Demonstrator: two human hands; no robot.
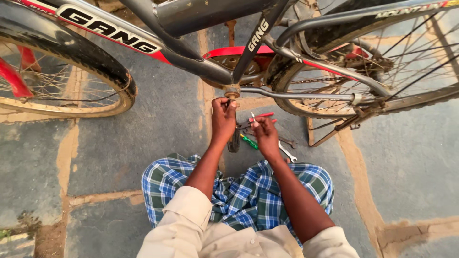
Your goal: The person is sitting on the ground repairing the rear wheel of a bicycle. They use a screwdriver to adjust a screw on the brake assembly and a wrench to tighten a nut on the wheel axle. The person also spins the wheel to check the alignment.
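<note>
I am gripping the rusty bottom-bracket axle (232,94) of the black bicycle frame (201,62) with my closed left hand (223,119); my right hand (266,136) is pinching a small metal part (253,118), so seating it calls for alignment.

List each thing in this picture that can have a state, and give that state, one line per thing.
bicycle: upright on its kickstand
left hand: closed on the crank axle
right hand: over the tools, whether closed or gripping cannot be told
red-handled pliers: lying on the ground
green-handled screwdriver: lying flat
spanner: lying flat
</note>
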